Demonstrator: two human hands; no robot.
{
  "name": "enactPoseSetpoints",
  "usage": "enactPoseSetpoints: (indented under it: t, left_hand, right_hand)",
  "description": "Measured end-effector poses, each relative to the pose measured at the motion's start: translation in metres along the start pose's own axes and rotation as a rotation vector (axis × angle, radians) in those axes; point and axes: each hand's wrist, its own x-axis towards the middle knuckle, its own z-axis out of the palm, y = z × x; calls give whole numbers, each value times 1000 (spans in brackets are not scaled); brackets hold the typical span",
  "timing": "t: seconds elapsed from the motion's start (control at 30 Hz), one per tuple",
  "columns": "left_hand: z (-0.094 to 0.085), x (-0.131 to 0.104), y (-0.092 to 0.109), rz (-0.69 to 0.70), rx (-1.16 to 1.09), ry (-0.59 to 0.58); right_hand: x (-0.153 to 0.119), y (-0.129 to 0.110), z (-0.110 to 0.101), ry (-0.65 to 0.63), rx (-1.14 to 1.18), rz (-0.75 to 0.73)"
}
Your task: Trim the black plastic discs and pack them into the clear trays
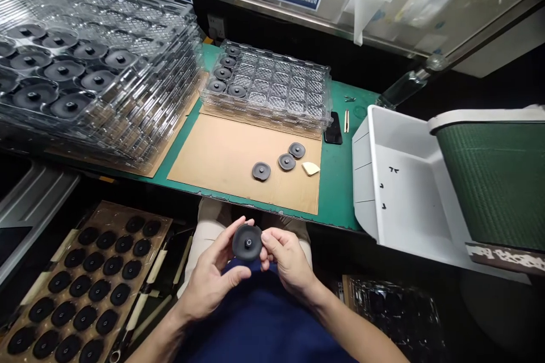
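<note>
A round black part (pixel 247 243) with a small raised centre is held up over my lap, below the table's front edge. My right hand (pixel 286 252) pinches its right edge between thumb and fingers. Around its left side, my left hand (pixel 219 266) is cupped, its fingers behind the part and its thumb apart below. On the cardboard sheet (pixel 213 153) lie a single black part (pixel 261 171), two more close together (pixel 286 161) (pixel 297 150), and a pale yellow wedge-shaped piece (pixel 310 168).
Stacked clear trays (pixel 272 76) stand at the cardboard's back; a taller stack (pixel 140 85) is at left. A phone (pixel 333 129) lies near a grey bin (pixel 368 181), beside a green conveyor belt (pixel 498 181). Lower left is a board (pixel 96 272) of black parts.
</note>
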Motion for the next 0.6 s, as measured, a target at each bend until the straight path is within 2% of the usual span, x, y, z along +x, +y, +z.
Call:
enactPoseSetpoints:
  t: [0.1,0.2,0.27,0.33,0.37,0.43,0.57,0.6]
  left_hand:
    - [3,2,-2,-10,-53,-6]
    - [3,4,0,-5,-86,11]
    - [2,4,3,11,-111,15]
    - [0,5,6,19,-143,22]
    - [-1,5,8,21,-169,29]
    - [-1,4,11,31,-251,47]
    - [-1,1,19,35,-409,102]
    - [-1,-1,20,30,-428,115]
  right_hand:
    - [3,6,3,-32,159,107]
    - [0,8,8,-46,193,122]
    - [-2,6,9,-68,100,85]
    - [1,-1,4,-92,-152,-21]
    - [5,-6,-3,-81,-292,-89]
    - [22,-22,-25,25,-502,-219]
    - [79,-51,-93,422,-721,-394]
    - [93,-55,-109,486,-785,-414]
